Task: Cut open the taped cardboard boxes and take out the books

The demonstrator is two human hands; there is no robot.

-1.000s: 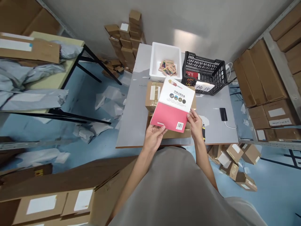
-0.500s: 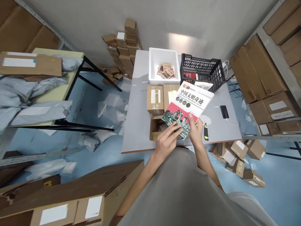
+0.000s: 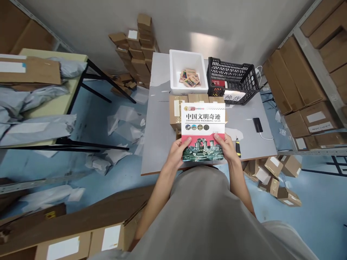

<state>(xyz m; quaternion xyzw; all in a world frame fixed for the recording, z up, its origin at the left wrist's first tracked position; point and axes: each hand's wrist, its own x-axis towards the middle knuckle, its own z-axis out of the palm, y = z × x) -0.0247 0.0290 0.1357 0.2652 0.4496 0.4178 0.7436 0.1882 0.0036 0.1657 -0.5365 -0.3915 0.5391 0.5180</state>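
A book (image 3: 203,131) with a white, red and green cover and Chinese lettering is held face up between both hands, squared to my body. My left hand (image 3: 176,151) grips its lower left edge, thumb on the cover. On the lower right edge, my right hand (image 3: 227,146) does the same, its fingers hidden beneath. Behind the book stand small cardboard boxes (image 3: 177,108), partly covered by it. To the right of my right hand lies a yellow and black utility knife (image 3: 238,148).
On the grey table (image 3: 157,144) sit a white foam box (image 3: 173,72) with small packs inside, a black plastic crate (image 3: 246,66) holding books, and a phone (image 3: 257,125) on a cable. Cardboard boxes (image 3: 288,196) and plastic wrapping (image 3: 127,126) litter the floor.
The book has turned from a slant to straight and moved slightly left. My left hand has shifted from lying over the cover to gripping the left edge.
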